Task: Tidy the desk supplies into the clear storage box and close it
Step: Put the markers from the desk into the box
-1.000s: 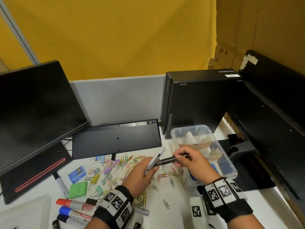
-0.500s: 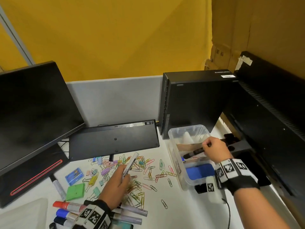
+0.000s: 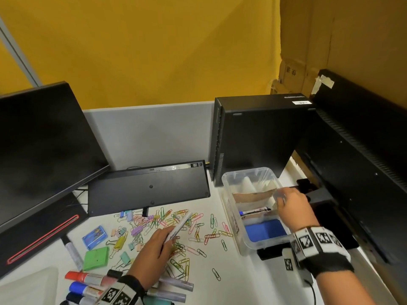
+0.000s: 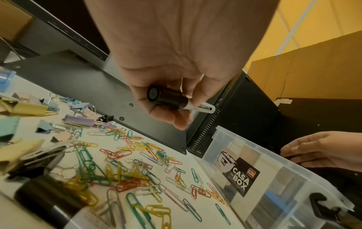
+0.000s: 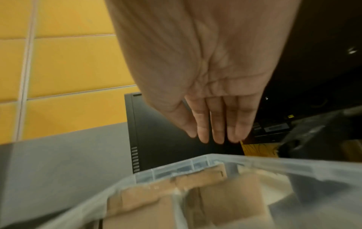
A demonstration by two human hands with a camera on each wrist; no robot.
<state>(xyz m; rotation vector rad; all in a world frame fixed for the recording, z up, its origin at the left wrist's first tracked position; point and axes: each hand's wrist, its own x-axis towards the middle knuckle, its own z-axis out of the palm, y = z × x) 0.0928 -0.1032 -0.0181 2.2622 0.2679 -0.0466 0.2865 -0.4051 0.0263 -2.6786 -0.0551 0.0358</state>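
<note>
The clear storage box (image 3: 234, 225) stands open at the right, split by cardboard dividers (image 5: 231, 199) and with a blue item (image 3: 264, 230) in its near end. A black-bodied marker (image 3: 256, 211) lies in the middle compartment. My right hand (image 3: 280, 198) hovers over the box's right rim with straight fingers (image 5: 213, 124), holding nothing. My left hand (image 3: 169, 234) grips a white marker (image 3: 179, 226) with a black cap (image 4: 166, 96) above the scattered coloured paper clips (image 3: 176, 225). The box's side carries a label (image 4: 240, 179).
Binder clips (image 3: 132, 219), a blue case (image 3: 94, 236), a green case (image 3: 97, 258) and several markers (image 3: 88, 280) lie front left. A black keyboard (image 3: 147, 188) leans at the back, beside a computer tower (image 3: 255, 137). Monitors flank both sides. A translucent lid (image 3: 26, 287) sits bottom left.
My right hand carried the black marker from the middle to the box and let it go; it now lies inside. My left hand sank toward the clips with the white marker.
</note>
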